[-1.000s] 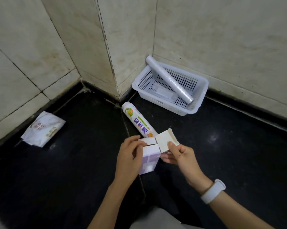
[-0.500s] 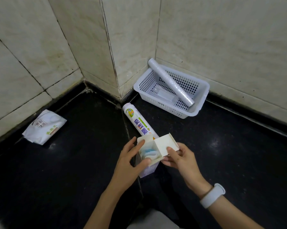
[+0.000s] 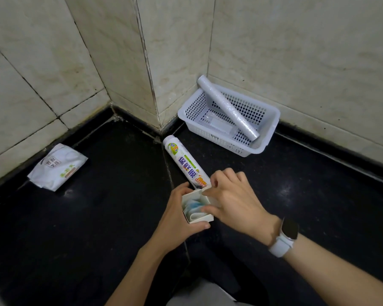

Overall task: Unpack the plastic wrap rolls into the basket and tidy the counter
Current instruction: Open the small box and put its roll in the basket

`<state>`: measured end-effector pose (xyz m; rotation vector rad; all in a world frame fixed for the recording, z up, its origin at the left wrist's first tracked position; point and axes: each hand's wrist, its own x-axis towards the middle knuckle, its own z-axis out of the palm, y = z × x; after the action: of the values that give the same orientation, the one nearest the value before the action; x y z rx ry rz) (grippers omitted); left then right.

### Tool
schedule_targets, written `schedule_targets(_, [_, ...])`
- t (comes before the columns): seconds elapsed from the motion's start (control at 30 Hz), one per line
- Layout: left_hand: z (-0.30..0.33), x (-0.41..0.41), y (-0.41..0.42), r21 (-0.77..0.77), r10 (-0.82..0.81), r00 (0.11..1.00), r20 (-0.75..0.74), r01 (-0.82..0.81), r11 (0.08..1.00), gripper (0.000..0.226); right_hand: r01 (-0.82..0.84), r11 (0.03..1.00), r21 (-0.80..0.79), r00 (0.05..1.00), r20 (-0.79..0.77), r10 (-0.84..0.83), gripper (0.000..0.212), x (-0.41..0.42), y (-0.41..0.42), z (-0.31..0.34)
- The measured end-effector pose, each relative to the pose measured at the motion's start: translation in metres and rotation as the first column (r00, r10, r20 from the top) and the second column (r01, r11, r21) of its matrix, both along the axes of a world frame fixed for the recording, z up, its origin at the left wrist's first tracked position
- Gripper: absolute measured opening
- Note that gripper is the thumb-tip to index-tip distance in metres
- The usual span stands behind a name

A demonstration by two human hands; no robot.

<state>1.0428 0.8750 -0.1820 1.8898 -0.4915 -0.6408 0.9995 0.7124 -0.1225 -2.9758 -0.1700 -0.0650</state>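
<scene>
box (image 3: 197, 209) contents half hidden under right hand (image 3: 234, 198)

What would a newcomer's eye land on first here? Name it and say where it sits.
First the two hands low in the middle: the left hand holds a small open box while the right hand reaches into it. Next, the white basket in the wall corner, an unwrapped roll propped across it.

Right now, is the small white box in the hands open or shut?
Open: the small white box has its top uncovered, showing blue-and-white contents inside.
</scene>
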Motion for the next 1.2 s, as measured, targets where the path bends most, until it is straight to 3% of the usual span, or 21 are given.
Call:
schedule_targets(0.17, [-0.001, 0.001, -0.007, 0.033, -0.058, 0.998, -0.007, 0.058, 0.998, 0.074, -0.094, 0.987, -0.127, 0.976, -0.206, 0.067, 0.047, 0.018, 0.006, 0.000])
schedule_targets(0.3, [0.000, 0.001, -0.013, 0.071, -0.097, 0.995, 0.029, 0.095, 0.993, 0.075, -0.120, 0.989, -0.084, 0.943, -0.320, 0.087, 0.041, 0.021, -0.002, -0.001])
schedule_targets(0.43, [0.000, 0.004, -0.018, 0.092, -0.076, 0.996, 0.051, 0.071, 0.993, 0.073, -0.107, 0.993, -0.057, 0.953, -0.291, 0.086, 0.025, 0.022, -0.007, -0.004])
schedule_targets(0.57, [0.002, 0.008, -0.025, 0.134, -0.083, 0.995, 0.056, 0.075, 0.988, 0.068, -0.041, 0.997, 0.066, 0.961, -0.269, 0.057, 0.020, 0.016, -0.016, -0.008])
schedule_targets(0.67, [0.009, 0.013, -0.028, 0.182, -0.073, 0.993, 0.089, 0.055, 0.982, 0.068, 0.031, 0.953, 0.301, 0.969, -0.244, 0.045, 0.019, 0.010, -0.027, -0.002])
schedule_targets(0.8, [0.018, 0.025, -0.022, 0.234, -0.023, 0.985, 0.172, -0.018, 0.972, 0.067, 0.127, 0.799, 0.588, 0.973, -0.231, 0.015, 0.008, 0.003, -0.047, 0.017])
schedule_targets(0.9, [0.025, 0.035, -0.019, 0.314, -0.093, 0.979, 0.180, 0.032, 0.949, 0.067, 0.113, 0.782, 0.612, 0.934, -0.334, 0.126, 0.024, -0.003, -0.047, 0.020])
schedule_targets(1.0, [0.030, 0.041, -0.022, 0.367, -0.164, 0.971, 0.175, 0.090, 0.926, 0.065, 0.056, 0.797, 0.601, 0.932, -0.319, 0.175, 0.039, -0.003, -0.039, 0.012])
schedule_targets(1.13, [0.029, 0.048, -0.022, 0.459, -0.232, 0.963, 0.134, 0.147, 0.876, 0.069, 0.094, 0.834, 0.544, 0.979, -0.201, 0.020, 0.013, 0.009, -0.043, 0.002])
schedule_targets(1.2, [0.025, 0.056, -0.018, 0.589, -0.281, 0.943, 0.178, 0.127, 0.798, 0.066, 0.194, 0.772, 0.605, 0.978, -0.176, -0.108, 0.007, 0.014, -0.054, -0.002])
